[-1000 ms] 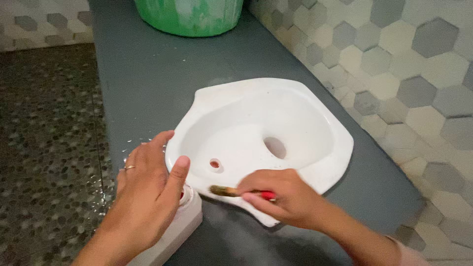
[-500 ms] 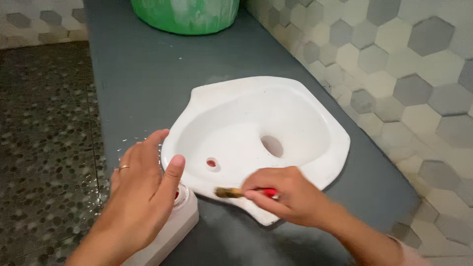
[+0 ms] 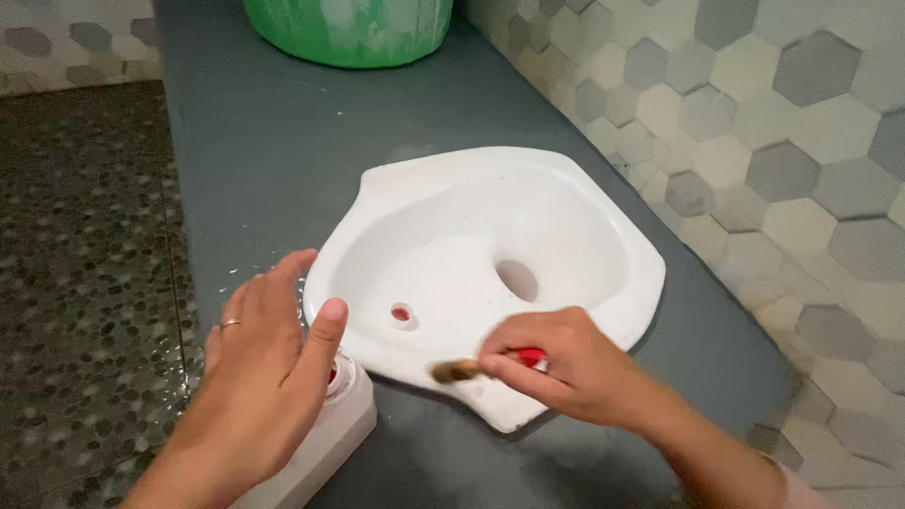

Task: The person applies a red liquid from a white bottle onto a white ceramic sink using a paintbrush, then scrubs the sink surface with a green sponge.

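Note:
A white ceramic basin (image 3: 528, 203) with a large drain hole and a small hole lies on a dark grey ledge (image 3: 273, 141). My right hand (image 3: 556, 363) grips a small red-handled brush (image 3: 471, 368) whose bristles touch the basin's near rim. With fingers spread, my left hand (image 3: 269, 368) rests against the basin's left edge and over a white block (image 3: 325, 434) with a red spot on top. There is a ring on that hand.
A green tub (image 3: 353, 28) stands at the far end of the ledge. Hexagon tiles (image 3: 782, 141) cover the wall on the right. Pebble flooring (image 3: 85, 264) lies to the left, below the ledge's edge.
My right hand has slid the brush rightward along the basin's near rim. My left hand has stayed nearly still.

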